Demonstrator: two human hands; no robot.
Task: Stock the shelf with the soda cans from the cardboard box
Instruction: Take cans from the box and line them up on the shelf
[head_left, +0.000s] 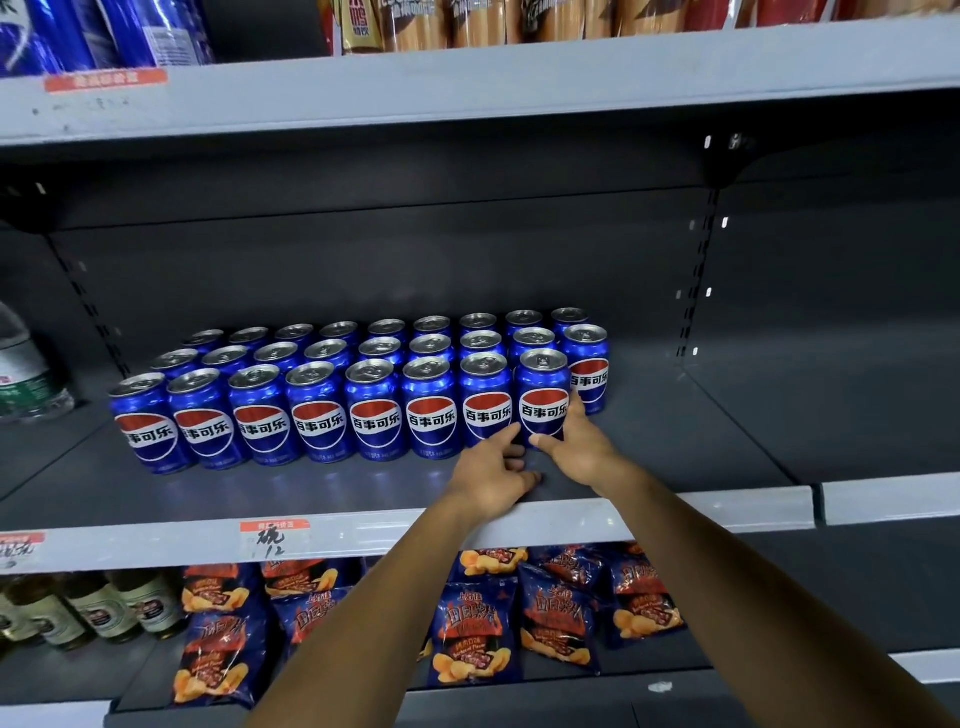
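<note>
Two hands seating front-row end can (543, 397) on shelf (675, 506): right hand (582, 447) curled round its base, left hand (493, 475) steadying with loosely bent fingers; nudging gently, logo forward, flush with neighbours.

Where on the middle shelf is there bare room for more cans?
Bare shelf right of the cans, up to the side wall. A strip lies open along the front edge. The left is crowded up to a water bottle.
</note>
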